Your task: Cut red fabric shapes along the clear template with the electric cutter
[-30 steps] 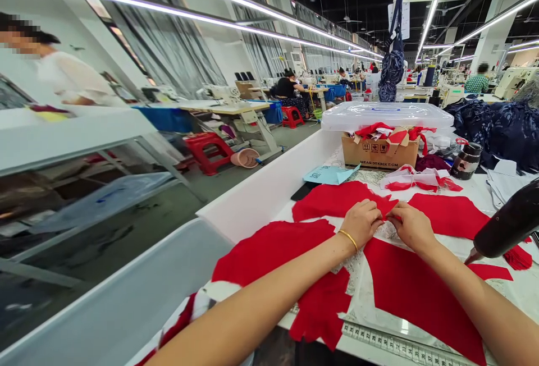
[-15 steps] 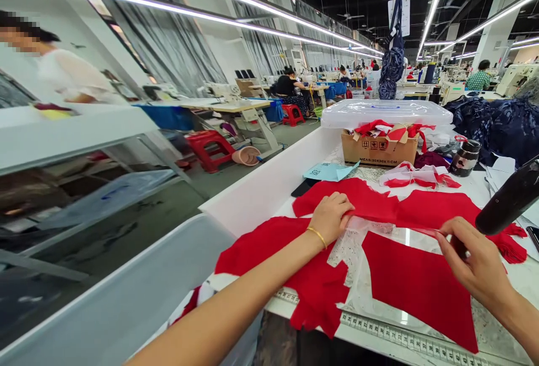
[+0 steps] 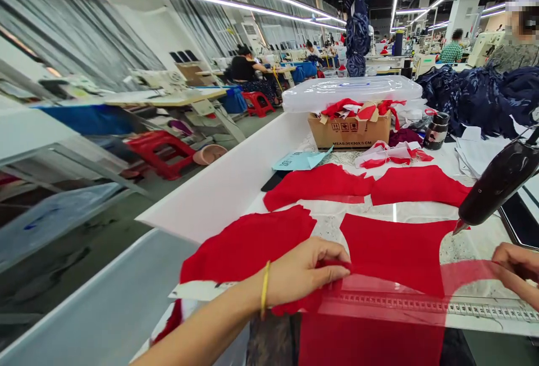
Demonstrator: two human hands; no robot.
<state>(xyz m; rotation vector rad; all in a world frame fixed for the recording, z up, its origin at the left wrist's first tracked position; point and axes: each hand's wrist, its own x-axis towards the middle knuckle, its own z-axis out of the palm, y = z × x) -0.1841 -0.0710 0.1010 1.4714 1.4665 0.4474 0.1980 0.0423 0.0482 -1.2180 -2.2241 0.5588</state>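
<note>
My left hand, with a yellow bangle at the wrist, pinches one end of a thin, see-through red fabric piece. At the right edge of view, my right hand grips its other end between thumb and fingers. Stretched between both hands, the piece hangs over the table's front edge. Behind it a cut red panel lies flat. Further red cut pieces lie to the left and behind. Through the held fabric shows a measuring tape along the edge.
A black tool with a pointed tip hangs over the right side. At the back are a cardboard box of red scraps, a clear plastic lid, a dark jar and navy fabric. A grey bin adjoins the table's left.
Both hands have come from the back red pieces toward the front edge, drawing a thin red piece with them. The view has turned rightward, and the worker at the left is out of view.
</note>
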